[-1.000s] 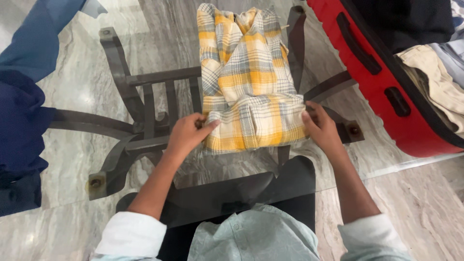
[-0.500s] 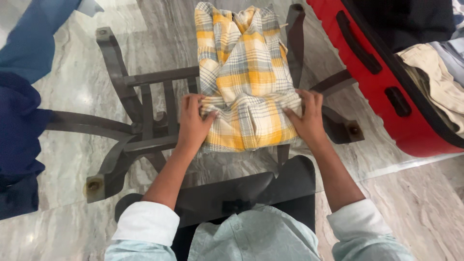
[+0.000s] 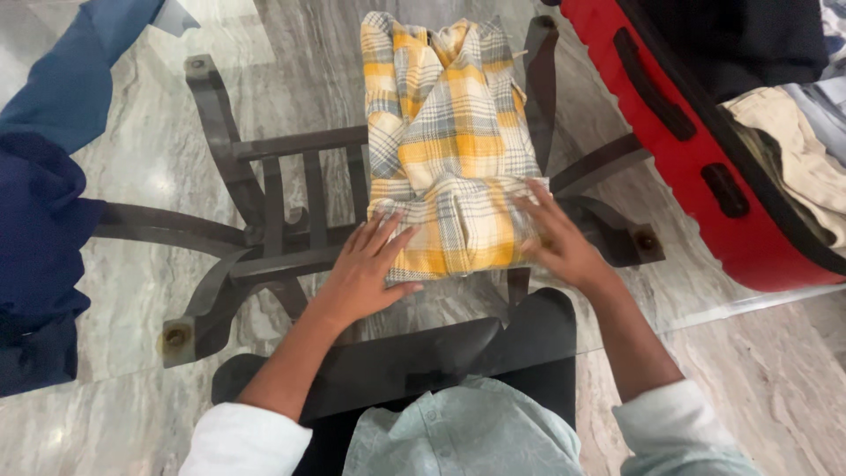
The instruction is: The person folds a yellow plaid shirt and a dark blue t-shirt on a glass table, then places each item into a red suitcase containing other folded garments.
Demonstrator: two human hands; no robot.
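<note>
Our left hand (image 3: 368, 267) and right hand (image 3: 557, 240) both lie open and flat, palms down, on the near fold of the yellow plaid shirt (image 3: 452, 145); half a second ago the fingers were curled over that fold's upper edge, a second ago they pinched its side corners, so the gripping has given way to pressing and the bottom fold reads as laid. The right hand is motion-blurred. The shirt rests on the glass tabletop (image 3: 132, 176), roughly centred ahead of us, collar away, dark table frame (image 3: 264, 203) visible beneath. The red suitcase (image 3: 705, 167) stands open at right with beige clothes (image 3: 793, 150) inside. Blue garments (image 3: 40, 203) lie at left, well apart.
</note>
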